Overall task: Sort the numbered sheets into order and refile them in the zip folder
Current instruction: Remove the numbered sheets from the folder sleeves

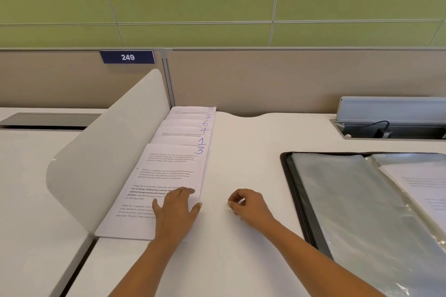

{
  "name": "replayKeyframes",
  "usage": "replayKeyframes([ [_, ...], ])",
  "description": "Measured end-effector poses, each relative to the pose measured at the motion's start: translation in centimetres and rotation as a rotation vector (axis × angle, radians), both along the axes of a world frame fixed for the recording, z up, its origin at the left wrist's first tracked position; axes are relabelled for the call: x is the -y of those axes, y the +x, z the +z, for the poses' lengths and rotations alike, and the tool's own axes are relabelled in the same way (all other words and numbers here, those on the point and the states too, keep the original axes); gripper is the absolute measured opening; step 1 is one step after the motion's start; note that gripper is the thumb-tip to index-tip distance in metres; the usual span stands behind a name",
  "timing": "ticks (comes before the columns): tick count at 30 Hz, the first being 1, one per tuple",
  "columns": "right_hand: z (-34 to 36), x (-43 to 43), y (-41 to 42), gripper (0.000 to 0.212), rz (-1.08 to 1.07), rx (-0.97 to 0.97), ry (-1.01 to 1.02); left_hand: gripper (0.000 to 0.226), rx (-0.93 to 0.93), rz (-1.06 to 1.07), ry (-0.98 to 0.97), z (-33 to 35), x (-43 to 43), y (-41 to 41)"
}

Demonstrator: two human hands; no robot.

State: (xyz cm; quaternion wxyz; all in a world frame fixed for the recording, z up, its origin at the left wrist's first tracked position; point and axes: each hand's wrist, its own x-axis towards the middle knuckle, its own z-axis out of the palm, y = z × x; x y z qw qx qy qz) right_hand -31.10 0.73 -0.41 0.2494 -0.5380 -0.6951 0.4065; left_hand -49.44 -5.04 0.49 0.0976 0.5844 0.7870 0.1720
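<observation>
White desk runs up to a beige partition with green wall panels above it, and a curved white divider fences off the left side. Against that divider lie the numbered sheets, fanned so each handwritten number shows at the right corner: 5, 2, 6, 4, 1 from far to near, with sheet 3 on top and nearest (so nothing is in order yet).

The left hand lies flat on the near right part of sheet 3, fingers straight and spread, thumb at the paper's right edge; it presses rather than grips. The right hand rests on bare desk just right of the stack, fingers loosely curled with the thumb tip near the forefinger, and nothing visible in it.

The zip folder lies open at the right, well apart from the stack, its clear sleeves showing and one printed page at its far right.

What the next move likely turns on: the sheets' long axis runs near to far, leaning slightly right, and the fan lies straight ahead of the left fingers. Sheet 1 sits just beyond sheet 3, nearer the left hand than the right, though the free right hand is next to the numbered edges and seems better placed to draw it out sideways while the left pins the pile.
</observation>
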Motion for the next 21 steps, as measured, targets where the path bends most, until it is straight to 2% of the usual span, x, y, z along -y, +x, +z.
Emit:
replayKeyframes([
  [5,0.7,-0.1,7.1,0.007,-0.075,0.132,0.188,0.038,0.081,-0.077,0.026,-0.3,-0.1,5.5],
  [13,1.5,0.3,22.3,0.007,-0.379,0.063,0.287,0.038,0.146,-0.236,0.069,-0.5,-2.4,18.2],
  [18,1.0,0.7,33.6,0.021,-0.582,0.164,0.246,0.038,0.174,-0.345,0.104,-0.7,-2.8,27.6],
  [21,0.5,0.8,39.8,0.030,-0.658,0.252,0.184,0.043,0.142,-0.397,0.060,-1.1,-2.5,32.4],
])
